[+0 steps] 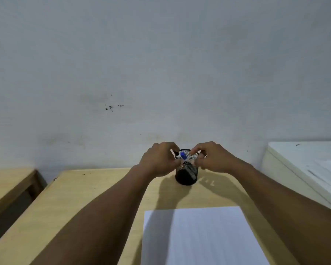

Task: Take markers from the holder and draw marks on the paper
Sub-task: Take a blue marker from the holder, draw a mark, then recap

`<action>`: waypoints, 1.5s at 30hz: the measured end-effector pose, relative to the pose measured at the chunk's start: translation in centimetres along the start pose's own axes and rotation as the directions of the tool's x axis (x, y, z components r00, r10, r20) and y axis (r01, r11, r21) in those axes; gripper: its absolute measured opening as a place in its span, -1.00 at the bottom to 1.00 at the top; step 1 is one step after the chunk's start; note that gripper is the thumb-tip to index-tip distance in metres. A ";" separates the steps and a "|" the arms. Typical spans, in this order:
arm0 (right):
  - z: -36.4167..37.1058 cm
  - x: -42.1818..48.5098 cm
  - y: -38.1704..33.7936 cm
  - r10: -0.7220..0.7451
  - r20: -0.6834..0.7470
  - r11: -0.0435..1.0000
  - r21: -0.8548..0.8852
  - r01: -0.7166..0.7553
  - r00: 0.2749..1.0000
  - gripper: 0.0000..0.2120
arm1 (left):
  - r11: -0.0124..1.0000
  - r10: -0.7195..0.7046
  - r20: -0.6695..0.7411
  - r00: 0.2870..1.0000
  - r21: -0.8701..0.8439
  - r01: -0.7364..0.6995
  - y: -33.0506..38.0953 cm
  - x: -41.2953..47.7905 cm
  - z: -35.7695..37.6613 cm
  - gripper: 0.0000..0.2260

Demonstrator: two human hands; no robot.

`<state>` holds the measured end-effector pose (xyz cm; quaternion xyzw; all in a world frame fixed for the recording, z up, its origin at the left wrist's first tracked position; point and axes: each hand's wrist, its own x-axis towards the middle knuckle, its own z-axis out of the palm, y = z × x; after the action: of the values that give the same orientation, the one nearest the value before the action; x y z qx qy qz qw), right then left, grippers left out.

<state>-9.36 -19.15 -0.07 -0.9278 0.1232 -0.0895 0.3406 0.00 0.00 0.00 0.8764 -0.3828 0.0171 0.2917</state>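
A black mesh holder point(186, 175) stands on the wooden table point(96, 190) near the wall, with several markers inside seen through the mesh. Both hands meet just over its rim. My left hand point(159, 160) pinches a white marker with a blue cap point(182, 156), tilted above the holder. My right hand point(211, 159) has its fingertips at the marker's other end beside the rim; exactly what it grips is hard to see. A blank white sheet of paper point(201, 236) lies flat on the table nearer to me, right of centre.
A grey-white wall stands right behind the holder. A second wooden table point(8, 184) sits to the left across a dark gap. A white cabinet or stack of boards point(310, 169) rises at the right edge.
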 end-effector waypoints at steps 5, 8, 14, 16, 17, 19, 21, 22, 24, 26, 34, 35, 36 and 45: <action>0.0 1.5 1.8 0.049 0.003 0.999 0.001 -0.049 0.999 -0.72 | 0.999 0.036 -0.029 0.999 -0.009 -0.037 0.1 2.3 1.8 -0.77; 0.1 1.2 1.9 0.045 -0.008 0.999 -0.003 -0.045 0.999 -0.74 | 0.999 0.043 -0.070 0.997 -0.019 -0.044 0.1 2.4 2.1 -0.85; -0.2 -1.1 -0.5 0.026 -0.049 0.998 0.054 -0.024 0.998 -0.87 | 0.958 -0.035 -0.231 0.972 -0.286 -0.033 1.6 0.2 -0.7 -0.86; 0.1 -2.3 -1.6 0.034 -0.070 0.995 0.091 -0.027 0.997 -0.96 | 0.917 -0.099 -0.261 0.960 -0.399 -0.014 1.9 -1.1 -2.2 -0.86; 0.3 -3.0 -2.3 0.035 -0.069 0.993 0.113 -0.027 0.997 -0.95 | 0.886 -0.127 -0.259 0.957 -0.464 -0.008 2.1 -2.0 -2.9 -0.87; 1.0 -4.4 -3.8 0.052 -0.038 0.978 0.203 -0.044 0.998 -0.73 | 0.789 -0.185 -0.218 0.958 -0.614 0.012 2.4 -4.3 -3.8 -0.88; 1.7 -5.8 -5.3 0.094 -0.002 0.932 0.352 -0.088 0.996 -0.54 | 0.667 -0.229 -0.138 0.963 -0.743 0.052 2.6 -6.9 -4.4 -0.88; 2.0 -6.3 -6.0 0.124 0.006 0.899 0.422 -0.115 0.992 -0.50 | 0.615 -0.242 -0.092 0.966 -0.785 0.079 2.5 -7.9 -4.5 -0.88; 2.6 -7.3 -7.2 0.170 0.019 0.822 0.549 -0.152 0.985 -0.48 | 0.520 -0.252 -0.009 0.968 -0.845 0.127 2.1 -10.0 -4.5 -0.87; 3.2 -8.1 -8.2 0.191 0.028 0.739 0.654 -0.163 0.981 -0.50 | 0.443 -0.254 0.055 0.966 -0.881 0.167 1.5 -11.8 -4.4 -0.85; 4.6 -9.0 -9.7 0.081 -0.005 0.648 0.760 -0.049 0.997 -0.77 | 0.377 -0.264 0.120 0.957 -0.900 0.216 -1.1 -14.3 -3.2 -0.90; 4.2 -8.9 -9.3 0.074 -0.026 0.645 0.763 -0.028 0.997 -0.78 | 0.349 -0.307 0.103 0.946 -0.913 0.213 -2.3 -14.7 -3.2 -0.88; 3.5 -8.8 -8.7 0.086 -0.054 0.642 0.766 -0.015 0.995 -0.79 | 0.332 -0.358 0.084 0.930 -0.919 0.211 -3.8 -15.2 -3.2 -0.86; 5.7 -8.0 -5.2 0.142 0.096 0.703 0.691 -0.168 0.985 -0.81 | 0.935 -0.294 0.041 0.955 -0.194 0.297 -9.6 -16.0 -1.1 -0.97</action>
<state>-14.68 -9.48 -1.59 -0.7190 0.1519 -0.0838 0.6730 -4.56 16.33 -7.91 0.8905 -0.2482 -0.0702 0.3747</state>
